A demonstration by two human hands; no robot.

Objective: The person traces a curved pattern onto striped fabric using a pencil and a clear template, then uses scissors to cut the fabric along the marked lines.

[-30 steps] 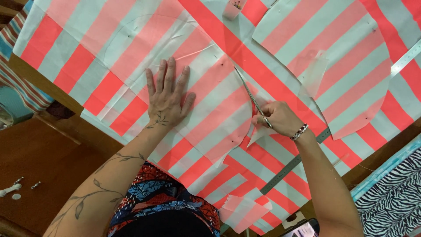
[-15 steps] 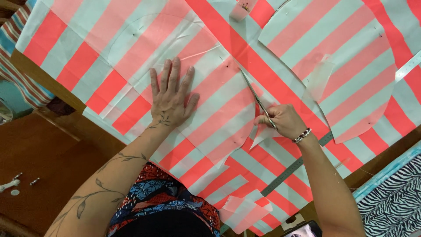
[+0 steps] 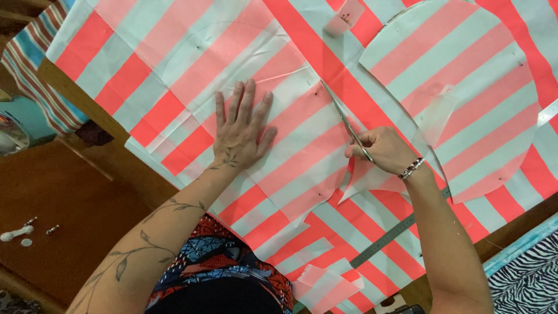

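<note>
Coral and pale-mint striped fabric [image 3: 192, 64] covers the table, with a translucent paper pattern [image 3: 290, 134] pinned over it. My left hand [image 3: 241, 131] lies flat with fingers spread, pressing the pattern and fabric down. To its right, my right hand [image 3: 381, 150] grips the handles of metal scissors [image 3: 343, 119], whose blades point up and left along the pattern's edge. A cut flap of fabric [image 3: 363, 180] hangs just below that hand.
A round cut piece of the same fabric [image 3: 465, 87] lies at the upper right. A metal ruler [image 3: 389, 235] runs diagonally near the table's front edge. Zebra-print cloth [image 3: 529, 273] sits bottom right. Small white objects [image 3: 17, 232] lie on the brown floor, left.
The scissors and my right hand have crept a little up and left along the pattern's edge. My left hand stays flat on the same spot.
</note>
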